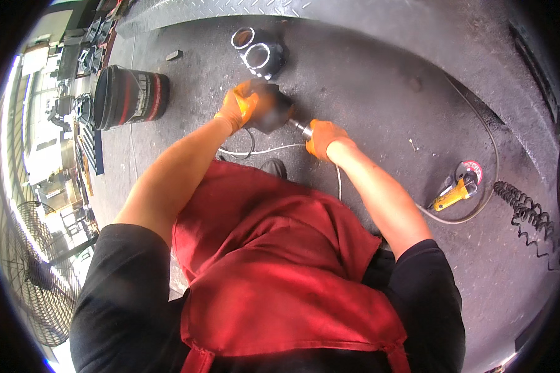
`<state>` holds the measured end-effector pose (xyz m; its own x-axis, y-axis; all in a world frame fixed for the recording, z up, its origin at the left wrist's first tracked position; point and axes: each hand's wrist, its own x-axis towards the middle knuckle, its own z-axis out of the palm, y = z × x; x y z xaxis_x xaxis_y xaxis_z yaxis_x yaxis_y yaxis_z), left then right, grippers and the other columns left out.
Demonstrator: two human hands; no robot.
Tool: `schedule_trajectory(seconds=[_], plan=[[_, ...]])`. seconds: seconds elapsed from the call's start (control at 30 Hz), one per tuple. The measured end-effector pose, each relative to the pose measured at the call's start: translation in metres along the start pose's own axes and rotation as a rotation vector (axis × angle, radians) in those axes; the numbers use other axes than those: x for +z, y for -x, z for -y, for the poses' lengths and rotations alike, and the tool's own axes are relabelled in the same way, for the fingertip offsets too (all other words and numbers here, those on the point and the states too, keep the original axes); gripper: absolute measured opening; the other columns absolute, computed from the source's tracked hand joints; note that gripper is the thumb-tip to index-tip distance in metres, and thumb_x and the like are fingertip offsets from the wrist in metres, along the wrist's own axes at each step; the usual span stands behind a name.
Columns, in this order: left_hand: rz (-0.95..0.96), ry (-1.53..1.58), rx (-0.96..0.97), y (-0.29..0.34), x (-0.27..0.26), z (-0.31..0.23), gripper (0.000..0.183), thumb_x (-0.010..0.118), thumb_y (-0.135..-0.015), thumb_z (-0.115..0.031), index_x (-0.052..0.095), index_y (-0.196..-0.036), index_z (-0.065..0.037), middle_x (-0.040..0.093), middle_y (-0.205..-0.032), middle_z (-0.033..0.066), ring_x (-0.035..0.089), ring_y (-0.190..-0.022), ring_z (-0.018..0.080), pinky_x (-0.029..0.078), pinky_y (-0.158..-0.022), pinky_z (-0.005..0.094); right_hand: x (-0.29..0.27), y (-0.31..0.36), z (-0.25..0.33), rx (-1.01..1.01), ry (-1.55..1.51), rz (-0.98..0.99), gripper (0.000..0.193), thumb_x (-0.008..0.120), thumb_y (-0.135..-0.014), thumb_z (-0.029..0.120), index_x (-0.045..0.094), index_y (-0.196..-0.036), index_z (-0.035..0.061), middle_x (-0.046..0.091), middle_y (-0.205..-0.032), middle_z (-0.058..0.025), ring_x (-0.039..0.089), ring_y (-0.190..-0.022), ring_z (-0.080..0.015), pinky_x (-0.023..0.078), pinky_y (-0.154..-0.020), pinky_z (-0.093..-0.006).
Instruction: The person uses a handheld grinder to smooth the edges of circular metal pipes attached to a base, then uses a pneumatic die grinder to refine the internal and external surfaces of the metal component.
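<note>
My left hand [239, 105], in an orange glove, is closed on the left side of a dark, blocky part [269, 109], blurred so its exact kind does not show. Also gloved in orange, my right hand [325, 138] is wrapped round a slim silver hand-held power tool [301, 127]. The tool's tip points up and left and meets the right side of the dark part, or comes very near it. A pale hose [340, 180] runs from below the right hand. Just beyond the left hand stands a dark casting [259, 56] with two bright-rimmed round openings.
A black bucket [130, 97] stands on the floor at the left, with a small grey block [174, 55] beyond it. To the right lie a yellow angle grinder [457, 191], a looping hose [495, 149] and a coiled black cord [522, 208]. A fan [37, 273] is at lower left.
</note>
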<state>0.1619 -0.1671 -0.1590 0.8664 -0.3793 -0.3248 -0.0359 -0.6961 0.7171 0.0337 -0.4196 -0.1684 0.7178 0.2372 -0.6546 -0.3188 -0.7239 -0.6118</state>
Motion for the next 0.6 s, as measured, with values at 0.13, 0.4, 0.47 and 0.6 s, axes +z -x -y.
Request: schedule_trajectory(seconds=[0.13, 0.4, 0.47, 0.6], plan=[[0.052, 0.15, -0.079, 0.0, -0.001, -0.013, 0.037, 0.055, -0.099, -0.012, 0.062, -0.135, -0.005, 0.07, -0.126, 0.0088, 0.069, -0.106, 0.0193, 0.055, -0.093, 0.0325, 0.01, 0.002, 0.004, -0.029, 0.034, 0.061, 0.036, 0.063, -0.091, 0.021, 0.067, -0.123, 0.0061, 0.069, -0.124, -0.0234, 0.066, -0.119, -0.0397, 0.054, -0.1, -0.0481], [0.039, 0.209, -0.019, -0.002, -0.003, 0.002, 0.036, 0.056, -0.099, -0.012, 0.063, -0.134, -0.008, 0.07, -0.125, 0.0078, 0.066, -0.11, 0.0175, 0.053, -0.095, 0.0322, 0.014, -0.002, 0.001, -0.008, 0.039, 0.02, 0.035, 0.064, -0.09, 0.021, 0.068, -0.122, 0.0068, 0.07, -0.122, -0.0224, 0.067, -0.117, -0.0398, 0.055, -0.099, -0.0475], [0.021, 0.111, -0.043, 0.004, -0.001, -0.005, 0.036, 0.057, -0.099, -0.012, 0.063, -0.134, -0.008, 0.07, -0.125, 0.0077, 0.066, -0.11, 0.017, 0.054, -0.094, 0.0314, 0.004, -0.002, -0.003, 0.007, -0.046, -0.046, 0.033, 0.065, -0.09, 0.021, 0.07, -0.118, 0.0066, 0.071, -0.119, -0.0222, 0.068, -0.114, -0.0399, 0.055, -0.097, -0.0471], [0.018, 0.059, -0.023, 0.003, -0.004, 0.006, 0.037, 0.055, -0.098, -0.01, 0.062, -0.134, -0.005, 0.069, -0.126, 0.0079, 0.065, -0.112, 0.0177, 0.053, -0.095, 0.032, 0.018, -0.007, -0.001, -0.064, 0.061, -0.004, 0.031, 0.064, -0.091, 0.02, 0.07, -0.119, 0.0065, 0.072, -0.118, -0.0215, 0.068, -0.113, -0.0397, 0.056, -0.094, -0.0473]])
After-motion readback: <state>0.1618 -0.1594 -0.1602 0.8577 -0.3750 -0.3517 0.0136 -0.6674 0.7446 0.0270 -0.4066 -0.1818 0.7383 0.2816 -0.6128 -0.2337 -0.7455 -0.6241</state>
